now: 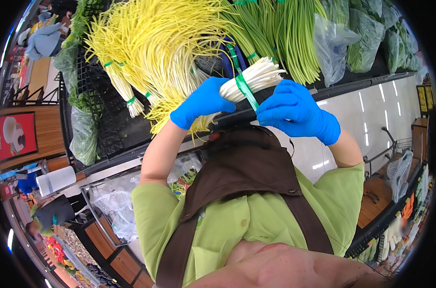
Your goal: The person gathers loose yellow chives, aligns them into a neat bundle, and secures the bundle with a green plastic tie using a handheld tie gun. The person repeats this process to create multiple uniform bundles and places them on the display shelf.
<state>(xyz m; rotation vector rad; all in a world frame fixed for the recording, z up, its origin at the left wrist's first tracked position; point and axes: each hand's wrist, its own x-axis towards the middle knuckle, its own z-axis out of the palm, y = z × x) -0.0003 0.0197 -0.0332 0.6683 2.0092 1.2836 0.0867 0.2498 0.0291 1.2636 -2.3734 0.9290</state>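
My left hand [205, 104], in a blue glove, grips a bundle of yellow chives [232, 91] with its white cut stems towards the right. Their yellow leaves trail below and behind that wrist. Around the stems runs a band of green tape [246, 90], its lower end reaching the fingertips of my right hand [293, 109]. That hand, gloved in blue too, has its fingers bent together on the tape end. Beyond the bundle is a dark blue object [225, 61] with a green strip across it, partly hidden by leaves.
A large heap of yellow chives [160, 39] lies on the black display shelf [131, 133]. Bundled green stalks [297, 43] and bagged leafy greens [365, 43] are to the right. A cart with plastic bags [115, 205] stands at left. Other people [54, 214] are farther off.
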